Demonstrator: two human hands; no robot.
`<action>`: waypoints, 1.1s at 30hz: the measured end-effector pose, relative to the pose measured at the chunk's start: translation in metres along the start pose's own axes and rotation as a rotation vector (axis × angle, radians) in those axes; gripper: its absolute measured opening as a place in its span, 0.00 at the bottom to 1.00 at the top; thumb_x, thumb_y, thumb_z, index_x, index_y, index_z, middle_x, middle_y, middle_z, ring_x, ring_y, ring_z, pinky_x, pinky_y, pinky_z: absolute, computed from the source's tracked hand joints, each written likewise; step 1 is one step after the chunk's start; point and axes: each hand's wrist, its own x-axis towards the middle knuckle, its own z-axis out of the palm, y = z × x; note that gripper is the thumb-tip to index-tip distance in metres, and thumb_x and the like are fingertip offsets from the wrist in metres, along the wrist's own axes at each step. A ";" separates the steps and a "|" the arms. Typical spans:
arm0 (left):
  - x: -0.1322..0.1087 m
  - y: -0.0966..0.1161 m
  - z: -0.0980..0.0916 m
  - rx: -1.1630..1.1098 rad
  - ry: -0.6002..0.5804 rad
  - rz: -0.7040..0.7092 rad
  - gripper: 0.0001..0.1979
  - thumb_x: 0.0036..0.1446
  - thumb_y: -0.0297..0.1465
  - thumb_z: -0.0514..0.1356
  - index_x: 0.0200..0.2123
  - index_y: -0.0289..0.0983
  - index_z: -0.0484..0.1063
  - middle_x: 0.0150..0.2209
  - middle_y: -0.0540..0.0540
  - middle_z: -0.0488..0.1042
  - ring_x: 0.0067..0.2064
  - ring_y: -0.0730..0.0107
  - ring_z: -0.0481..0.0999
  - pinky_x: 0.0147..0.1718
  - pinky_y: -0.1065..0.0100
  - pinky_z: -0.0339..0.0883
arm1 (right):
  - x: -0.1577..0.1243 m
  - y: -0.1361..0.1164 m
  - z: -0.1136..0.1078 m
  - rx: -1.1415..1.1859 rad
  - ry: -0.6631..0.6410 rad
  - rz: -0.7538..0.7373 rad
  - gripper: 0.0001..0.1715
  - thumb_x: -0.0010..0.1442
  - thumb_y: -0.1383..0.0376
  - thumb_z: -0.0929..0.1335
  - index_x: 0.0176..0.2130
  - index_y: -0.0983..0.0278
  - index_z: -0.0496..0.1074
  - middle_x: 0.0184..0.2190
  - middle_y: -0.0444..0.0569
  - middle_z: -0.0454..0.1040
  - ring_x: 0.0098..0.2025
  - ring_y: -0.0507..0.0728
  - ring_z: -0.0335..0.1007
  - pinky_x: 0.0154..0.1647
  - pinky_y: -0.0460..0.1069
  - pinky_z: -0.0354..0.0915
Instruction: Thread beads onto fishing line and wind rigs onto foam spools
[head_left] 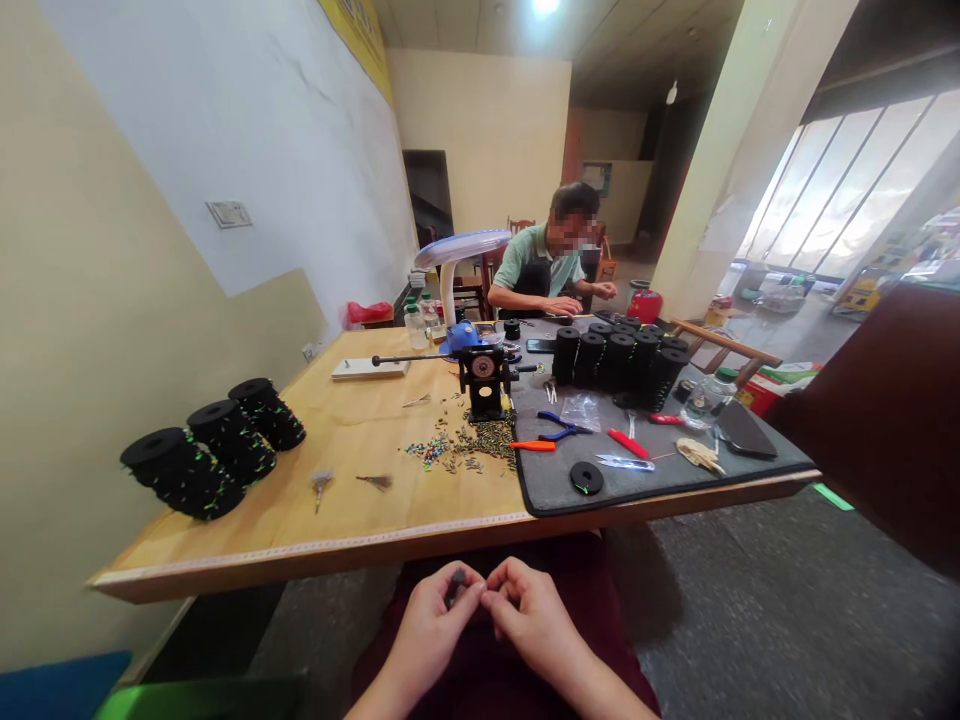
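Observation:
Both my hands are held together over my lap, below the front edge of the wooden table (360,545). My left hand (433,622) has its fingers curled round a small dark piece that I cannot name. Fingertips of my right hand (534,612) are pinched together and touch the left hand's fingers. What the right hand holds is hidden. On the table ahead lies a scatter of small metal and coloured bits (465,445), in front of a black hand-crank winder (484,380).
Three black spools (214,445) lie at the table's left. A dark mat (660,470) carries pliers (559,428), red-handled tools, a black disc (586,478) and a row of black spools (619,358). A person (551,268) works at the far end beside a lamp (459,262).

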 end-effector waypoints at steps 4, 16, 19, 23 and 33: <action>0.001 -0.006 0.000 -0.219 -0.051 -0.138 0.14 0.48 0.39 0.63 0.34 0.34 0.74 0.22 0.52 0.69 0.25 0.73 0.66 0.24 0.72 0.59 | 0.002 0.008 -0.001 0.100 0.020 0.056 0.10 0.52 0.63 0.67 0.24 0.64 0.64 0.13 0.37 0.63 0.16 0.47 0.54 0.18 0.42 0.49; 0.002 -0.013 0.010 -0.473 -0.123 -0.261 0.15 0.44 0.37 0.68 0.30 0.36 0.66 0.24 0.48 0.76 0.27 0.70 0.76 0.24 0.73 0.65 | 0.001 0.003 0.000 0.460 0.066 0.178 0.24 0.47 0.47 0.70 0.26 0.63 0.62 0.10 0.35 0.61 0.13 0.45 0.49 0.16 0.42 0.43; 0.002 -0.015 0.013 -0.440 -0.123 -0.251 0.16 0.44 0.38 0.67 0.28 0.36 0.63 0.22 0.50 0.75 0.25 0.70 0.75 0.21 0.74 0.65 | 0.001 0.002 -0.001 0.442 0.075 0.167 0.24 0.47 0.47 0.70 0.25 0.63 0.61 0.09 0.35 0.60 0.13 0.45 0.49 0.16 0.42 0.44; 0.002 -0.015 0.015 -0.367 -0.120 -0.207 0.18 0.45 0.40 0.67 0.26 0.36 0.63 0.19 0.52 0.72 0.22 0.73 0.72 0.19 0.74 0.65 | 0.002 0.003 0.001 0.431 0.060 0.144 0.23 0.48 0.48 0.70 0.25 0.63 0.61 0.09 0.34 0.61 0.12 0.45 0.48 0.16 0.42 0.46; 0.000 -0.015 0.016 -0.235 -0.128 -0.121 0.16 0.47 0.38 0.65 0.24 0.37 0.62 0.19 0.51 0.72 0.20 0.76 0.69 0.18 0.75 0.63 | 0.003 0.014 0.003 0.240 0.071 0.066 0.17 0.52 0.53 0.69 0.25 0.63 0.63 0.11 0.37 0.64 0.13 0.47 0.56 0.17 0.42 0.52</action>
